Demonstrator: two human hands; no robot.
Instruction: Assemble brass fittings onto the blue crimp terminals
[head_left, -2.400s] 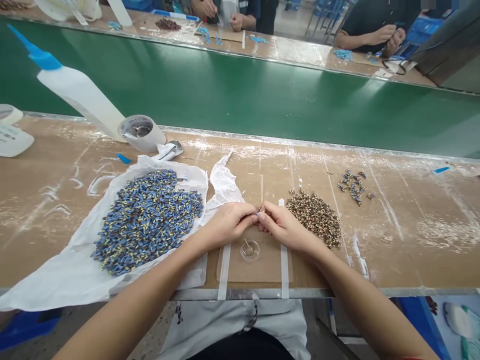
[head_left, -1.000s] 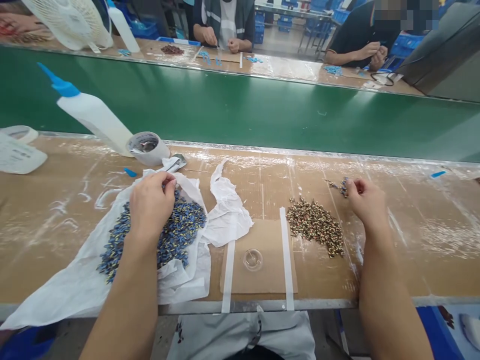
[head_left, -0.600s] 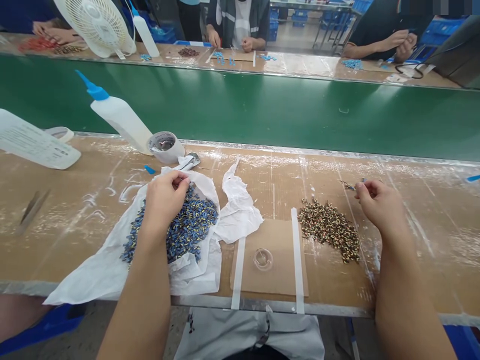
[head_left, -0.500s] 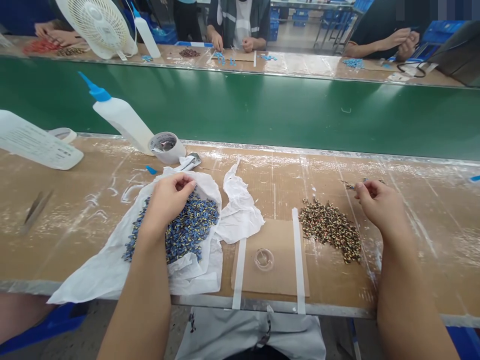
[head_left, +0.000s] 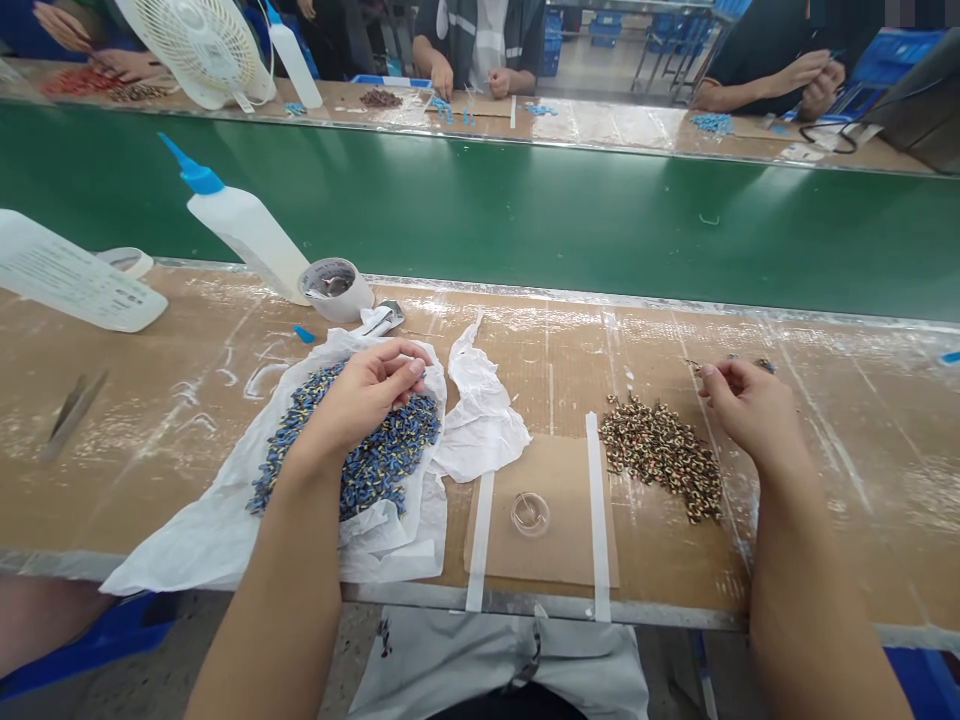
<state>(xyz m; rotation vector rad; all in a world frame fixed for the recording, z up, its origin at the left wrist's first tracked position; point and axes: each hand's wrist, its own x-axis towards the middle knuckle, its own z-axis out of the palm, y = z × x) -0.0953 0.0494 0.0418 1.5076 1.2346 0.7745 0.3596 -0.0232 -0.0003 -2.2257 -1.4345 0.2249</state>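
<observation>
My left hand [head_left: 375, 392] hovers over a pile of small blue and yellow pieces [head_left: 382, 465] on crumpled white paper [head_left: 217, 545]. Its thumb and fingertips are pinched together; whatever lies between them is too small to name. On the right, my right hand [head_left: 754, 408] is closed in a pinch just beyond a heap of small black and gold pieces [head_left: 660, 455]. A few tiny bits show around its fingertips, and I cannot make out what it grips. Between the hands, a small clear round dish [head_left: 530, 514] sits on a taped cardboard sheet [head_left: 547, 565].
A blue-tipped bottle [head_left: 247, 240], a tape roll [head_left: 336, 290] and another bottle [head_left: 82, 275] stand or lie at the back left. Tweezers [head_left: 75, 415] lie far left. A green belt [head_left: 525, 215] runs behind; several people work beyond it beside a fan [head_left: 199, 45].
My left hand has shifted right across the blue pile, its fingers now pinched near the pile's right side. My right hand has moved slightly left, still pinched.
</observation>
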